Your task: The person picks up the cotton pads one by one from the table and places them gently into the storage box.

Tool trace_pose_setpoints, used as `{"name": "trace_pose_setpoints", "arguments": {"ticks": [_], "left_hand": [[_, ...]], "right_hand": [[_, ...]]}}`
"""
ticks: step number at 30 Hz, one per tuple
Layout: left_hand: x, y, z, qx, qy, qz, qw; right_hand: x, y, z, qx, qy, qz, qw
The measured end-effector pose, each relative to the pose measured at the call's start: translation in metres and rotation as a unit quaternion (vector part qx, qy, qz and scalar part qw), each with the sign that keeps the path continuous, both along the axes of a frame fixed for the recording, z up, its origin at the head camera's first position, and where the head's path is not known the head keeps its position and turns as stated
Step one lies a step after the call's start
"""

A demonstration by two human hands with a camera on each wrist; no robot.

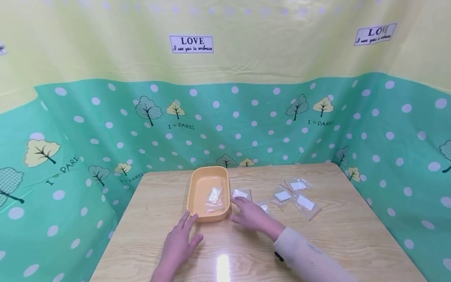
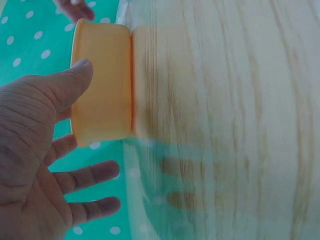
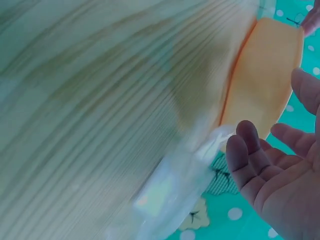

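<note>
An orange plastic tray [image 1: 191, 196] stands on the wooden table, with a small clear zip bag [image 1: 214, 195] holding a white piece inside it. At the tray's near left corner is my left hand [image 1: 177, 243], its fingertips right at the rim and its fingers spread. My right hand [image 1: 251, 214] hovers by the tray's right side, fingers loosely bent and nothing in them. Just beyond it another zip bag [image 1: 240, 193] lies against the tray. One more bag [image 1: 263, 206] is partly hidden behind the right hand.
Three more zip bags with white pieces lie in a cluster to the right, among them a near one [image 1: 305, 202]. A green and yellow printed curtain [image 1: 246, 129] hangs around the back and sides of the table [image 1: 158, 196].
</note>
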State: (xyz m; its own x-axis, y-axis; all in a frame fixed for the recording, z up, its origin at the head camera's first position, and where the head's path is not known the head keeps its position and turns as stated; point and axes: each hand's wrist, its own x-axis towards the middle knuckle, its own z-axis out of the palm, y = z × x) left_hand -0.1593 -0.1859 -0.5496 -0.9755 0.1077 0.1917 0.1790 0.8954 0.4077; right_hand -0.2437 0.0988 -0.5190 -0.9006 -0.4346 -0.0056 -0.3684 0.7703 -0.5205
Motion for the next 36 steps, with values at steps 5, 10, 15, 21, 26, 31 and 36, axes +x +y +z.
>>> {"name": "trace_pose_setpoints", "arguments": {"ticks": [5, 10, 15, 21, 26, 31, 36], "left_hand": [[-0.001, 0.000, 0.000, 0.007, -0.005, 0.000, 1.0000], [0.001, 0.000, 0.001, 0.007, -0.004, 0.001, 1.0000], [0.001, -0.001, 0.000, 0.006, -0.008, 0.000, 0.9999], [0.002, 0.000, 0.002, 0.006, -0.009, -0.002, 0.9999], [0.001, 0.000, 0.002, 0.001, -0.007, -0.003, 1.0000], [0.000, -0.001, 0.001, 0.003, -0.010, -0.002, 0.9999], [0.000, -0.001, 0.000, 0.007, -0.013, 0.000, 0.9999]], "right_hand": [[0.000, 0.023, -0.003, 0.017, 0.001, -0.016, 1.000], [-0.003, 0.040, -0.007, 0.039, 0.013, -0.037, 0.998], [-0.008, 0.053, -0.009, 0.073, 0.043, -0.058, 0.995], [-0.009, 0.070, -0.004, 0.097, 0.033, -0.061, 0.993], [-0.007, 0.087, 0.000, 0.108, 0.025, -0.053, 0.992], [-0.001, 0.101, 0.003, 0.094, 0.009, -0.052, 0.994], [0.006, 0.111, 0.001, 0.069, -0.020, -0.056, 0.996]]}}
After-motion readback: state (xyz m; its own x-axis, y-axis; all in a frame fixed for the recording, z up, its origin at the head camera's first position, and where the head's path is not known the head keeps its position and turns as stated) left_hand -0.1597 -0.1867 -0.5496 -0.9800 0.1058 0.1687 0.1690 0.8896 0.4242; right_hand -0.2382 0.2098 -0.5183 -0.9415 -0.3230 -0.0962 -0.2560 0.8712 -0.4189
